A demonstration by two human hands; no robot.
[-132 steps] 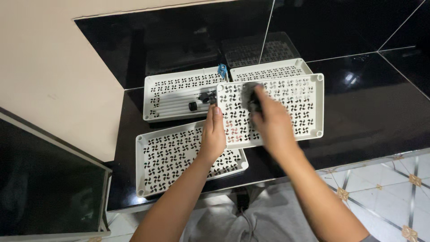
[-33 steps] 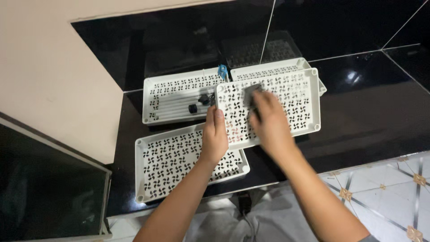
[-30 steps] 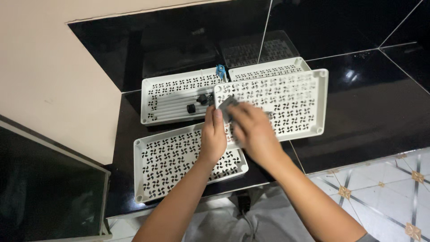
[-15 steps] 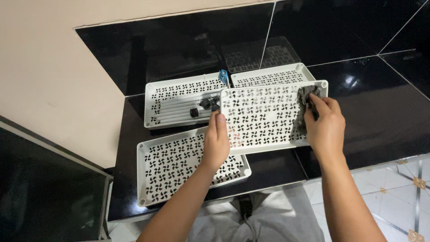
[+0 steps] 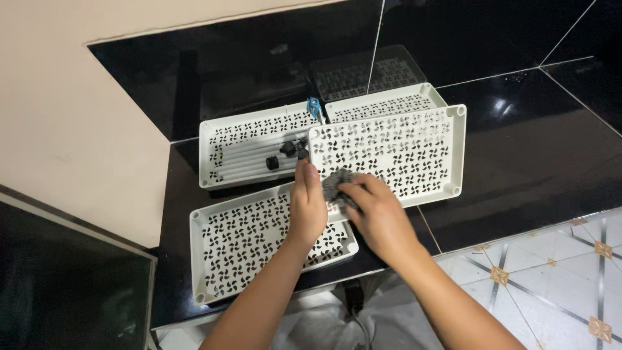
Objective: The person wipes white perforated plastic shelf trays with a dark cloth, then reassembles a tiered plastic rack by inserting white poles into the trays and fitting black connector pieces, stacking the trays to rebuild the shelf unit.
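A white perforated plastic tray (image 5: 395, 152) lies tilted across two other white trays on a black counter. My left hand (image 5: 306, 207) presses flat on its near left corner and holds it steady. My right hand (image 5: 379, 214) grips a small grey cloth (image 5: 335, 185) and presses it on the tray's near left part, right beside my left hand.
A second white tray (image 5: 243, 240) lies in front on the left. A third tray (image 5: 240, 152) behind it holds white rods and small black pieces (image 5: 280, 154). A fourth tray (image 5: 389, 102) sits at the back, with a blue clip (image 5: 314, 107) beside it. The counter edge drops to tiled floor (image 5: 551, 272).
My right hand with the cloth has swept from the tray's far right corner back to its near left part. My left hand has stayed on the tray's left edge.
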